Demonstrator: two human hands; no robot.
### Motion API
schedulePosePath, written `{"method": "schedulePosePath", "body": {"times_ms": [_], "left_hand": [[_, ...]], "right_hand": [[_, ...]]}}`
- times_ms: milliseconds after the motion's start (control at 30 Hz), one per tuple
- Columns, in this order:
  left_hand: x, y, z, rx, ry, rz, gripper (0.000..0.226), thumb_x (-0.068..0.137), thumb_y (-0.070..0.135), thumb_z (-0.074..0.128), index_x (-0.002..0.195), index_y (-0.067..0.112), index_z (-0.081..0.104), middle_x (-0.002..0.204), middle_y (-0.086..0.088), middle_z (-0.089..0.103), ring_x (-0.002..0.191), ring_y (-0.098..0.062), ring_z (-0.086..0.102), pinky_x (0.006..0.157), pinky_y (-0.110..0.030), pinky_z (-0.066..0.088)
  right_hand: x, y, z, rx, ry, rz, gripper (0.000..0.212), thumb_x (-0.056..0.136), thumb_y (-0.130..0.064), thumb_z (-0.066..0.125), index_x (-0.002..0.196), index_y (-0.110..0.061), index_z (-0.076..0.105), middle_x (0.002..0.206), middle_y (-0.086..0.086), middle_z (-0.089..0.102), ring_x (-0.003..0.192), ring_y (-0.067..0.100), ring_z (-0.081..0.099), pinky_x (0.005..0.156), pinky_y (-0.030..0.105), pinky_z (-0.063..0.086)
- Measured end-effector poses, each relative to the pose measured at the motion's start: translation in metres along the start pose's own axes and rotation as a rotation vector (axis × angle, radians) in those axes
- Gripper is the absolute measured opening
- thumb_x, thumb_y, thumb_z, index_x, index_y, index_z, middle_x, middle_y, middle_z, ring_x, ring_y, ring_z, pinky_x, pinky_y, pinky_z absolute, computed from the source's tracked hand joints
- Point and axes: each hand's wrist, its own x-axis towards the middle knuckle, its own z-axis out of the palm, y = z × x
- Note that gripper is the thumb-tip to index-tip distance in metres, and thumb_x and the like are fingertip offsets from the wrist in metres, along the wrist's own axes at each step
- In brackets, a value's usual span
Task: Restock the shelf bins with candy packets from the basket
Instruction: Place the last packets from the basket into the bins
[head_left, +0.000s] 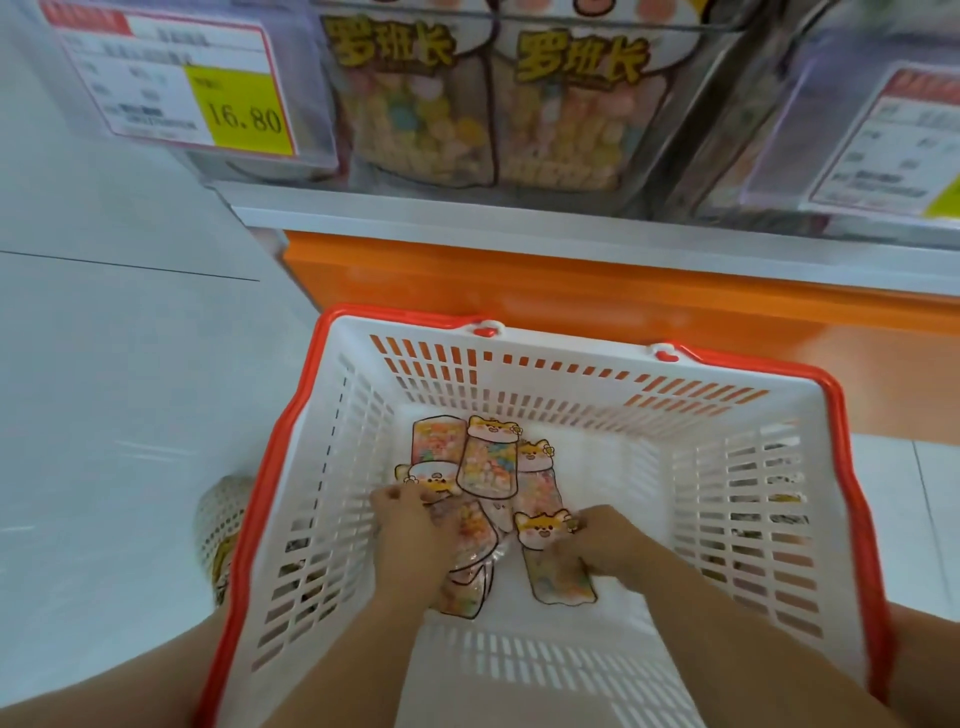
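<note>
Head: left hand (410, 530), right hand (602, 545) hold packets (485, 467) mid-basket (571, 382).

footwear: a pale perforated clog-type shoe (221, 525) is worn, seen at the left side, marked with a yellow-orange cartoon patch | arms: left hand (410, 525) and right hand (602, 543) are shown bare, forearms uncovered to the frame edge | legs: knees are shown uncovered

The basket (571, 384) is white plastic, matt and smooth, with a shinier orange-red plastic rim (254, 519). The candy packets (483, 467) are of clear glossy film. The shelf bins (675, 104) look like clear hard plastic. The floor tiles (104, 389) are smooth and reflect light.
</note>
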Motion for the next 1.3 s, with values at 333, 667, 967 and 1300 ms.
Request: {"method": "schedulePosePath", "body": {"times_ms": [333,667,967,1300], "left_hand": [[0.042,0.011,-0.015,-0.040,-0.032,-0.053,0.048,0.097,0.023,0.065,0.143,0.020,0.052,0.141,-0.006,0.057,0.098,-0.013,0.058,0.079,-0.027,0.049],[0.041,0.023,-0.012,0.089,-0.013,0.060,0.039,0.093,0.006,0.058,0.127,0.026,0.064,0.130,0.001,0.048,0.093,-0.011,0.058,0.064,-0.010,0.044],[0.020,0.033,-0.014,-0.108,-0.095,0.114,0.033,0.090,0.004,0.059,0.104,0.034,0.065,0.104,0.014,0.060,0.089,-0.002,0.058,0.075,-0.022,0.050],[-0.041,0.075,-0.088,-0.238,-0.322,0.203,0.035,0.097,-0.004,0.050,0.109,0.016,0.076,0.108,0.014,0.065,0.107,-0.009,0.062,0.072,-0.007,0.047]], "right_hand": [[0.004,-0.070,-0.009,0.471,0.025,-0.055,0.011,0.089,-0.011,0.073,0.095,-0.003,0.071,0.083,0.007,0.074,0.072,0.018,0.071,0.065,0.029,0.057],[0.036,-0.080,0.029,0.564,0.001,-0.025,0.009,0.095,-0.004,0.063,0.096,-0.011,0.068,0.104,0.010,0.073,0.093,0.023,0.070,0.077,0.034,0.059],[0.004,-0.054,0.009,0.756,-0.121,0.000,0.023,0.096,0.000,0.058,0.118,0.002,0.066,0.112,0.019,0.072,0.102,0.036,0.070,0.076,0.043,0.059],[-0.111,-0.065,-0.055,0.390,0.209,-0.393,0.019,0.087,0.005,0.066,0.094,-0.011,0.075,0.089,0.008,0.076,0.074,0.016,0.070,0.067,0.029,0.056]]}}
